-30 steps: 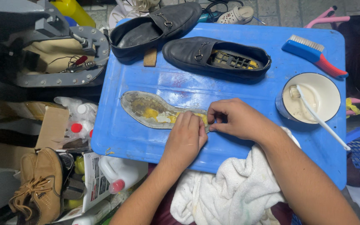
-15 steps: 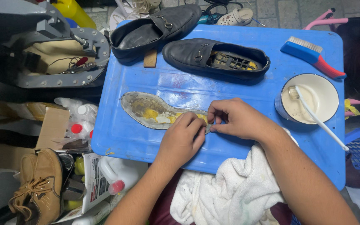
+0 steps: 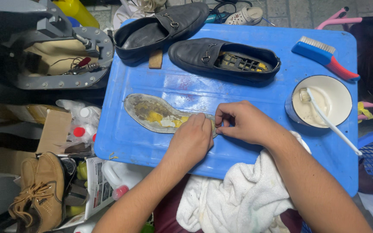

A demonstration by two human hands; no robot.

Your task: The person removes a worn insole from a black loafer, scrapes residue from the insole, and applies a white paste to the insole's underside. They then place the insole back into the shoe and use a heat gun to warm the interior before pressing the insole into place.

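Head view: left hand [image 3: 191,140] pressing flat and right hand [image 3: 238,123] pinching an insole [image 3: 152,114] lying on a blue table [image 3: 255,92], below two black shoes [image 3: 223,60]; right of it, a bowl [image 3: 322,101] is holding one toothbrush [image 3: 331,125].

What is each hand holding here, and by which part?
Both are on the worn insole: left hand presses its heel end flat, right hand pinches that end's edge.
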